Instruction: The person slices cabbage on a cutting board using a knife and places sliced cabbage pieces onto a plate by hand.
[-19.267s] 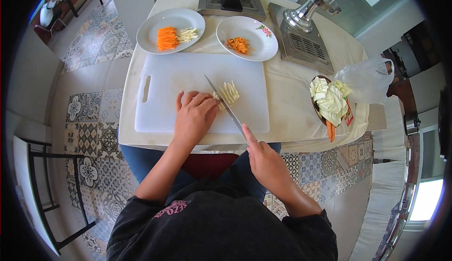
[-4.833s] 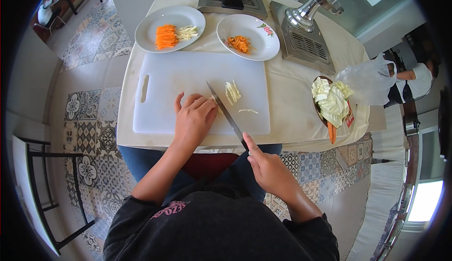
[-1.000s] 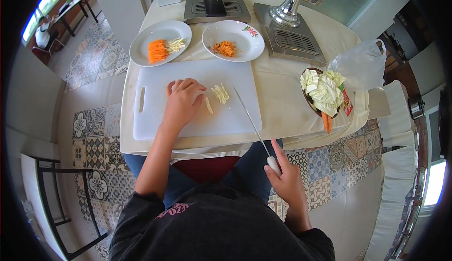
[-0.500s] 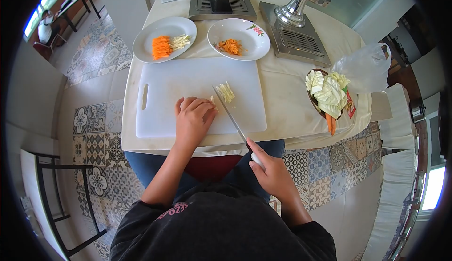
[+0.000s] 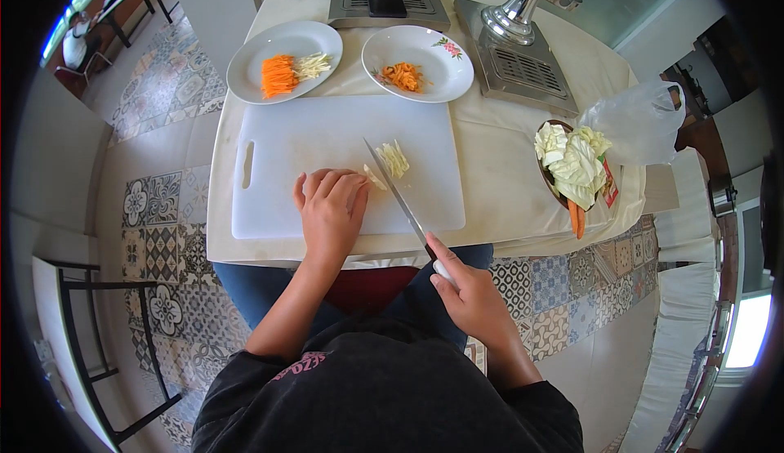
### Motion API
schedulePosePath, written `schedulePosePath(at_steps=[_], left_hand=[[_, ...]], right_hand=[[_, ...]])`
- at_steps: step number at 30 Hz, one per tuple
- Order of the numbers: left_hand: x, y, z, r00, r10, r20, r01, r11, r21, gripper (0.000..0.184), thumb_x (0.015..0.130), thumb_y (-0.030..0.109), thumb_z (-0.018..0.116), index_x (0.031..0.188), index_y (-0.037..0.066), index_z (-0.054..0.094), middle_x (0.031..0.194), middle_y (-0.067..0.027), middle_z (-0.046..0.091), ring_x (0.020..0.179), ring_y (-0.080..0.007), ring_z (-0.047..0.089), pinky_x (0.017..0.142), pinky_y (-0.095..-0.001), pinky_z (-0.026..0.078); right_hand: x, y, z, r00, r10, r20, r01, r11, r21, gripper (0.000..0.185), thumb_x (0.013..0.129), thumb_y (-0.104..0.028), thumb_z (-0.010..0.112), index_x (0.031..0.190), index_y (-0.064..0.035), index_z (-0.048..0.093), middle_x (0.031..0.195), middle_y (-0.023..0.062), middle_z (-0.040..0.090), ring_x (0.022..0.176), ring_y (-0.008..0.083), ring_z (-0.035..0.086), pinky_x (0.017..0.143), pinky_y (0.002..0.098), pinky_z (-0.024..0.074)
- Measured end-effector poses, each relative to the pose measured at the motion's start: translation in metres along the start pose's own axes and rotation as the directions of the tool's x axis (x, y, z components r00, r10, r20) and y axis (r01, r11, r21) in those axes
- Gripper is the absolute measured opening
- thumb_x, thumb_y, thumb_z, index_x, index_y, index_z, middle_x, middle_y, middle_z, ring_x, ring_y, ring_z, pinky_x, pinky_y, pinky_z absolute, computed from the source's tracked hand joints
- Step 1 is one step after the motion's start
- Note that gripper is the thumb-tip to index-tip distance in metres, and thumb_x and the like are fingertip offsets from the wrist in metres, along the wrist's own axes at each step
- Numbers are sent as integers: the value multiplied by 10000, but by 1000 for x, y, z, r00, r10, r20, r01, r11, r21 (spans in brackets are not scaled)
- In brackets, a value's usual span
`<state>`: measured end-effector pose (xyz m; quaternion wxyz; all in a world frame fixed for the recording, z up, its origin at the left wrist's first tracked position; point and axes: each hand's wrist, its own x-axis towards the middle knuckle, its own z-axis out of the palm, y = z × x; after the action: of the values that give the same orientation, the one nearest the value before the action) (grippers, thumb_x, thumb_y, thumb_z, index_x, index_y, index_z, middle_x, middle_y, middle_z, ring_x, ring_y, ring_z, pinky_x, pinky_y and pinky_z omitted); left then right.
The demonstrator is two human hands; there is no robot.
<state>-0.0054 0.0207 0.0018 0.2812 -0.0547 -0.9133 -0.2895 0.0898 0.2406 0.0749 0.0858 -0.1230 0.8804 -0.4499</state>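
Note:
My right hand [image 5: 467, 291] grips a kitchen knife [image 5: 400, 200] by its pale handle, index finger stretched along the top. The blade slants up and left across a white cutting board [image 5: 302, 134]. My left hand [image 5: 333, 208] rests on the board with bent fingers, pressing a pale piece of cabbage [image 5: 374, 177] left of the blade. Most of what lies under those fingers is hidden. Just right of the blade is a small pile of thin cabbage strips [image 5: 394, 159].
Behind the board stand a plate [image 5: 245, 53] with carrot and pale strips, and a flowered plate [image 5: 449, 73] with carrot shreds. At right are a bowl of cabbage leaves [image 5: 576, 163], carrots [image 5: 576, 218] and a plastic bag [image 5: 641, 122]. Metal stands [image 5: 523, 73] and a phone [image 5: 385, 0] are farther back.
The knife tip has shifted slightly left and up. More of the pale piece shows between my left fingertips and the blade. My left hand has drawn back a little to the left.

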Motion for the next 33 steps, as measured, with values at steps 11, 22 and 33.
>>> schedulePosePath(at_steps=[11, 22, 33], left_hand=[[3, 7, -1, 1000, -5, 20, 5, 1000, 23, 225, 803, 204, 810, 1006, 139, 737, 1069, 28, 726, 1110, -226, 611, 1095, -544, 331], [2, 5, 1, 999, 6, 37, -8, 999, 47, 189, 803, 200, 809, 971, 140, 748, 1068, 42, 732, 1117, -219, 610, 1092, -556, 331], [1, 6, 3, 998, 61, 27, -63, 993, 97, 159, 820, 207, 782, 958, 143, 734, 1069, 44, 710, 1116, -212, 603, 1095, -564, 323]], right_hand=[[9, -15, -14, 996, 25, 85, -11, 986, -164, 611, 970, -105, 591, 1545, -201, 408, 742, 199, 591, 671, 371, 587, 665, 458, 469], [12, -6, -13, 994, 33, 106, -9, 976, -219, 615, 972, -123, 591, 1545, -252, 408, 734, 186, 606, 678, 364, 601, 674, 470, 478], [21, -24, -29, 984, 116, 137, -46, 900, -432, 620, 980, -112, 541, 1564, -233, 369, 783, 226, 659, 703, 411, 653, 674, 512, 520]])
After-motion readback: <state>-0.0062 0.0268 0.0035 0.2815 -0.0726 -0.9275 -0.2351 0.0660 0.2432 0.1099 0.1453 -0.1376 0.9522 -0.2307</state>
